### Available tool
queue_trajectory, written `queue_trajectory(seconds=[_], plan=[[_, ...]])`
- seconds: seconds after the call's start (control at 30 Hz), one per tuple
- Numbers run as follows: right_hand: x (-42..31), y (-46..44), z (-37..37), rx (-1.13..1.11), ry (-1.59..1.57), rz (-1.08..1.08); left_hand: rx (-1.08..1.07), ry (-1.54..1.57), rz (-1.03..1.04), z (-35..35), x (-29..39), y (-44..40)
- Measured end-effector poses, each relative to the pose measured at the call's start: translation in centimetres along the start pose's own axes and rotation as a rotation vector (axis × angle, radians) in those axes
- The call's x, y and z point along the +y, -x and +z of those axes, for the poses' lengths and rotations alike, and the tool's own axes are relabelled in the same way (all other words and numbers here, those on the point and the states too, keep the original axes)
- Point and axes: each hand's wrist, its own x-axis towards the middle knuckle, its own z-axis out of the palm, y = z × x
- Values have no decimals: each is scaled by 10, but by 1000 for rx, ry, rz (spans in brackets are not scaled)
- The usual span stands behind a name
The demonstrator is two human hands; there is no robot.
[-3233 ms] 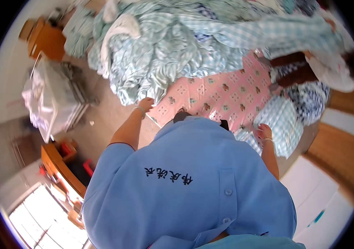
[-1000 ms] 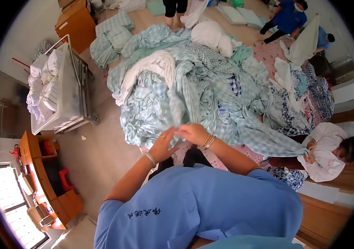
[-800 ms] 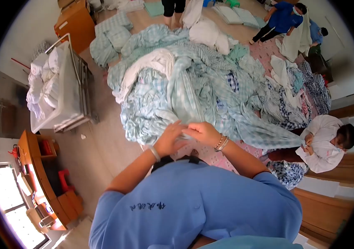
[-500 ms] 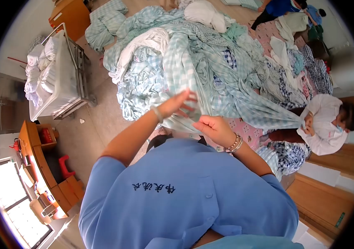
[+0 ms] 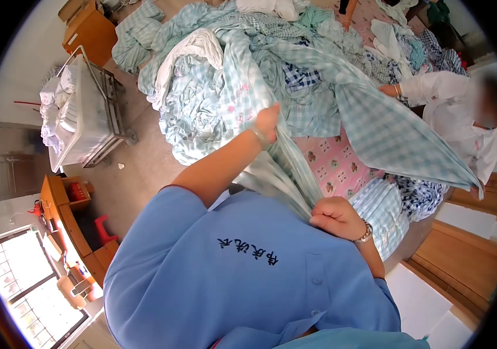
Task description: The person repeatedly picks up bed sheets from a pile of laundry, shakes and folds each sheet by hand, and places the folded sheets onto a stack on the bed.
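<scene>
My left hand [image 5: 267, 122] is closed on a light green-and-white checked cloth [image 5: 242, 87] that rises out of the big pile. Nearer my body, my right hand [image 5: 338, 218] is shut on the lower end of the same cloth, which is stretched between the two hands. Pale green crumpled linen [image 5: 193, 119] lies to the left of the cloth, with a white piece [image 5: 202, 43] draped over it. Under and right of the cloth shows a pink patterned sheet [image 5: 330, 166] on the floor.
A co-worker in white [image 5: 452, 104] at the right spreads another checked cloth [image 5: 394, 125]. Checked bundles [image 5: 379, 212] lie to my right. At the left stand a wheeled cart [image 5: 88, 116] of white linen and a wooden desk [image 5: 65, 215]. Another person's arm [image 5: 348, 13] reaches in at the top.
My hands have moved apart, the right one down and rightward, pulling the cloth taut. My left hand has closed. The co-worker's hands have parted and their cloth is lifted and spread.
</scene>
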Motion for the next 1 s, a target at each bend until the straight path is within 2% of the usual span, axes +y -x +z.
queue_trajectory(seconds=[0.07,0.13,0.17,0.2,0.27,0.33,0.4,0.47,0.53,0.63,0.77,0.83,0.87,0.93,1.0], plan=[[16,12,-6,-17,-11,4,13,-75,67,-6,5,18],[47,15,-4,157,-115,289,105,-306,120,-7,19,47],[75,15,-4,203,-342,208,127,-396,167,-13,20,59],[87,10,-11,187,-344,198,140,-392,180,-23,19,69],[104,-9,-26,231,-305,323,90,-527,284,-48,13,88],[125,-36,-34,240,-323,367,115,-560,284,-67,8,114],[144,-71,-30,261,-344,416,30,-711,311,-63,14,162],[157,-113,-20,222,-445,485,46,-776,258,-72,20,196],[164,-155,-5,194,-537,500,8,-1001,406,-97,19,214],[183,-223,28,169,-733,548,-52,-902,511,-121,29,261],[178,-326,71,204,-1000,662,-49,-1078,481,-143,54,323],[186,-374,88,325,-1089,431,-112,-1280,389,-141,66,350],[193,-387,88,330,-1094,431,-115,-1284,384,-151,67,353],[202,-400,92,338,-1093,599,-114,-1180,384,-171,66,358],[207,-384,94,326,-1098,625,-132,-1230,379,-179,70,362]])
